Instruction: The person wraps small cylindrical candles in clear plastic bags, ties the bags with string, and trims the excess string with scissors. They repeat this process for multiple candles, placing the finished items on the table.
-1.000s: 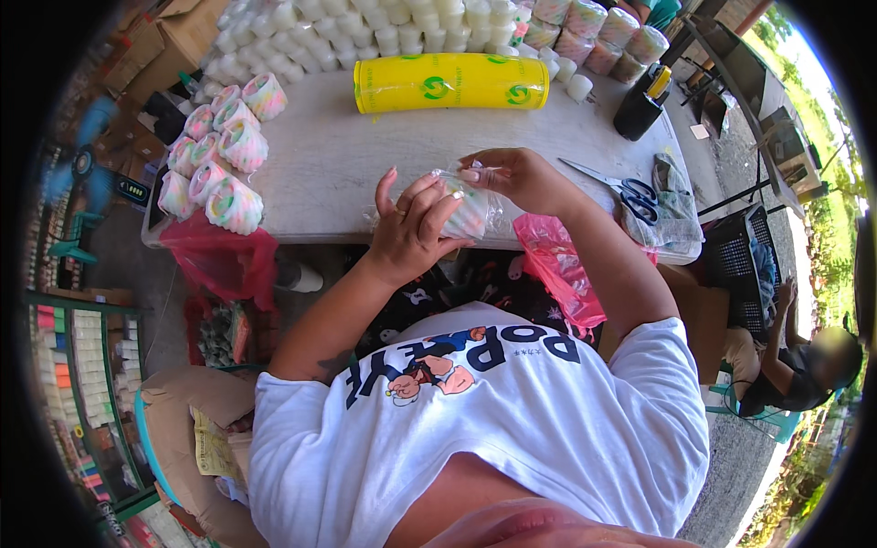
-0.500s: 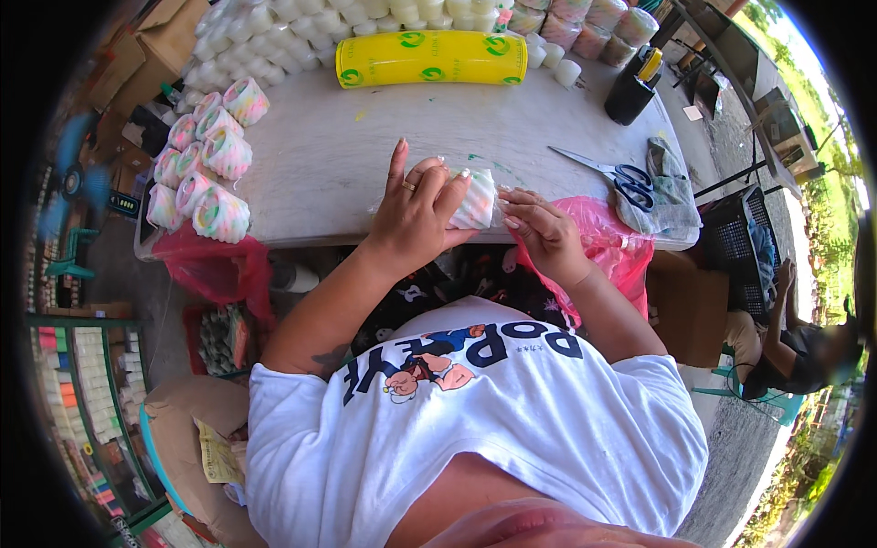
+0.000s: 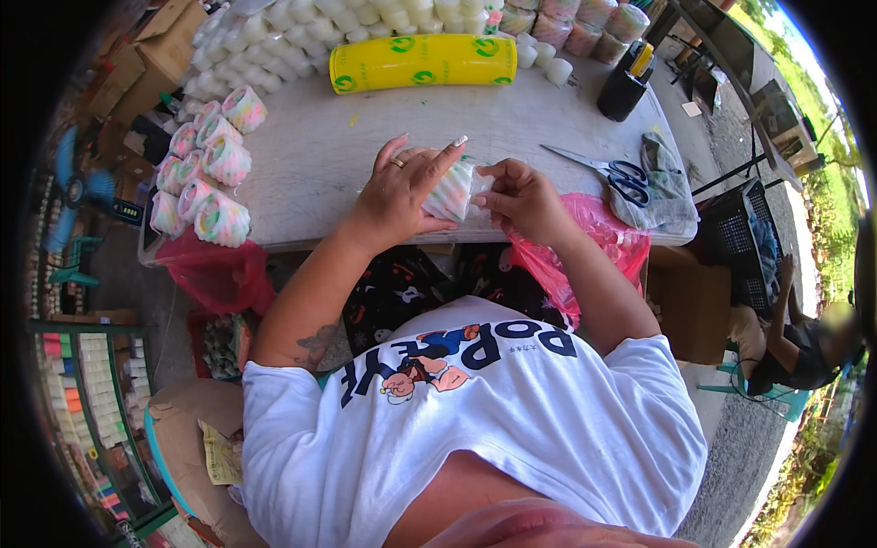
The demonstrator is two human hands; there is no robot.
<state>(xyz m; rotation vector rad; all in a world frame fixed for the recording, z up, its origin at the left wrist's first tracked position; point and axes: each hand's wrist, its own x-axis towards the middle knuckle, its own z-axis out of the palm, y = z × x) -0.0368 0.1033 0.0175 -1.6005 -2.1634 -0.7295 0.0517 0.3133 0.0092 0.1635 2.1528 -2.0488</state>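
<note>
Near the front edge of the white table (image 3: 315,173), my left hand (image 3: 395,199) is curled around a short cylinder with slanted pastel stripes (image 3: 450,194). The thumb presses under it while the index finger lifts off above. Part of the cylinder is hidden behind my fingers. At its right end my right hand (image 3: 523,196) pinches clear plastic film (image 3: 480,185) between thumb and fingers. Several similar pastel-striped pieces (image 3: 222,219) are grouped at the table's left side. To the right of my hands lie scissors (image 3: 626,181) with dark handles, partly on a grey cloth (image 3: 667,183).
A yellow roll of wrapping film (image 3: 423,64) lies across the back, before stacked white cylinders (image 3: 283,46). Wrapped striped bundles (image 3: 557,29) and a black holder (image 3: 626,87) stand back right. Pink plastic bags (image 3: 589,242) hang at the front edge. Another person (image 3: 804,342) sits far right.
My left index finger has stretched up and away from the cylinder. My right hand has shifted slightly left and up, still pinching the film. The view has moved slightly.
</note>
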